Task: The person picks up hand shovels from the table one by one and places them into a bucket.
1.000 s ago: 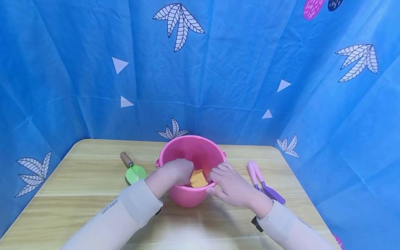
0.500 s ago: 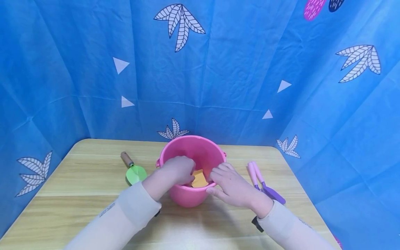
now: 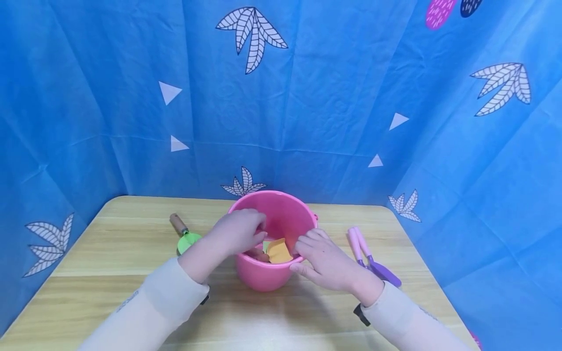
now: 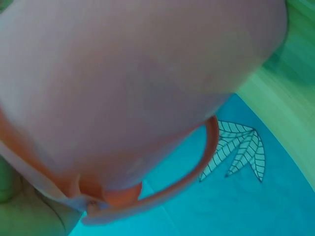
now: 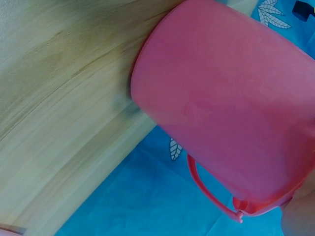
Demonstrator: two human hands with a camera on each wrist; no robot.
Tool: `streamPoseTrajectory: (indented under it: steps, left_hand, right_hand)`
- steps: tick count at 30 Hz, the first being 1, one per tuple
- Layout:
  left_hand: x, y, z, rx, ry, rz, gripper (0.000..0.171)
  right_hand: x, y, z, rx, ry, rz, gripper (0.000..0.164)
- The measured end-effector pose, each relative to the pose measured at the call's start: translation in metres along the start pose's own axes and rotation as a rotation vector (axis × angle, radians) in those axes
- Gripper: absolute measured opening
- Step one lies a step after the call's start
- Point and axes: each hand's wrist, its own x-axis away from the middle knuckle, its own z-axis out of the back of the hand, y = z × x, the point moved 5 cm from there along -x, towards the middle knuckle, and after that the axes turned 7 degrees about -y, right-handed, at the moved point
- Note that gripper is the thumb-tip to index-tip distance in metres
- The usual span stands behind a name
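Observation:
A pink bucket stands on the table with its mouth tipped toward the head view. My right hand grips its right front rim, thumb outside and fingers over the edge. Across the left rim reaches my left hand, its thumb apart from the fingers over the opening, nothing visible between them. Inside the bucket lie a yellow-orange squarish piece, a brown rounded thing and a bit of green. The left wrist view shows the bucket's outer wall and part of my left hand.
A green toy trowel with a wooden handle lies left of the bucket. Right of it lie purple tools with pink handles, partly behind my right wrist. The bucket's handle hangs at its far side. A blue curtain borders the wooden table.
My left hand has drawn up and to the left from deep in the bucket, uncovering the brown thing and a bit of green. My right hand has stayed on the rim.

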Motion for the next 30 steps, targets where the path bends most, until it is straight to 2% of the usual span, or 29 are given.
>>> streamPoseTrajectory:
  steps: [9,16,22,30]
  left_hand:
    - [0.008,-0.01,0.016,-0.025,0.132,-0.009,0.02]
    - [0.012,-0.024,0.029,-0.046,0.229,-0.032,0.022]
    - [0.017,-0.039,0.034,-0.049,0.28,0.008,0.028]
    - [0.016,-0.058,0.037,-0.028,0.31,0.066,0.027]
  right_hand:
    - [0.001,0.002,-0.001,0.003,0.008,0.018,0.032]
    - [0.001,0.003,0.0,0.008,0.012,0.019,0.033]
    - [0.0,0.003,0.001,0.022,0.004,0.021,0.035]
    - [0.0,0.003,0.0,0.005,0.005,0.012,0.034]
